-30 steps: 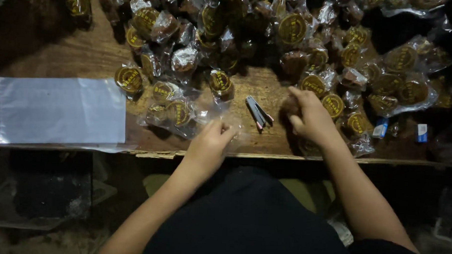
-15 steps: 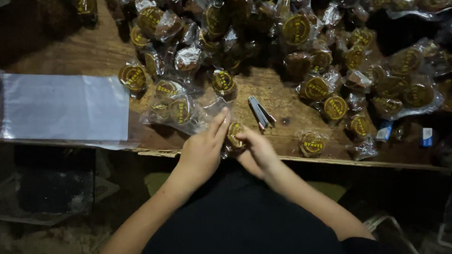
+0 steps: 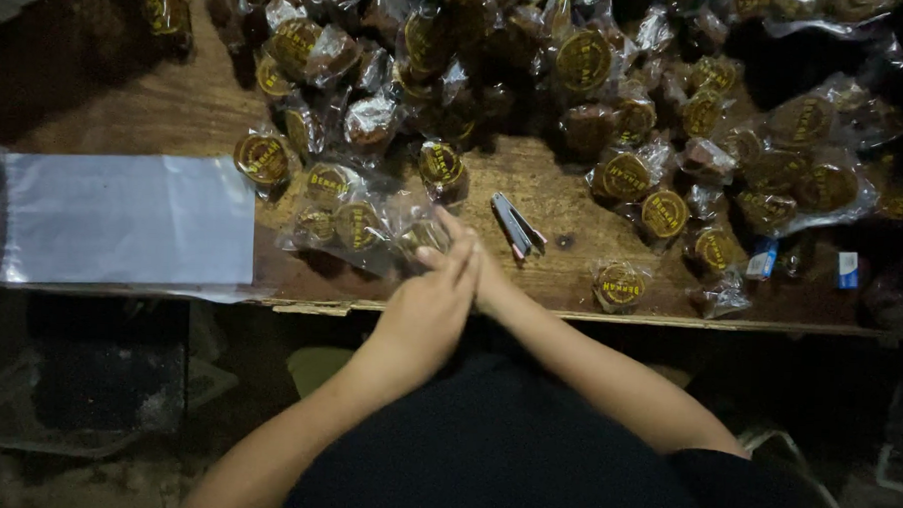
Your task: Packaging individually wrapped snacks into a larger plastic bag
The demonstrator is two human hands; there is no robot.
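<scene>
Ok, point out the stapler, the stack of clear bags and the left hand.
stapler (image 3: pixel 516 226), head view, middle of its body.
clear bags (image 3: pixel 122 219), head view, centre of the top bag.
left hand (image 3: pixel 432 308), head view, back of the hand.

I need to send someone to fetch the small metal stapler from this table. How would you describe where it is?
On the wooden table, look near the front edge, just right of the person's joined hands. The stapler lies there on bare wood. It is the only slim grey metal thing among round brown wrapped cakes.

Rough, matt wood makes up the table (image 3: pixel 166 109). Crinkled glossy plastic wraps each brown cake (image 3: pixel 582 60). Upper left, smooth clear plastic bags (image 3: pixel 122 219) gleam faintly. The stapler (image 3: pixel 515 226) looks metallic.
</scene>
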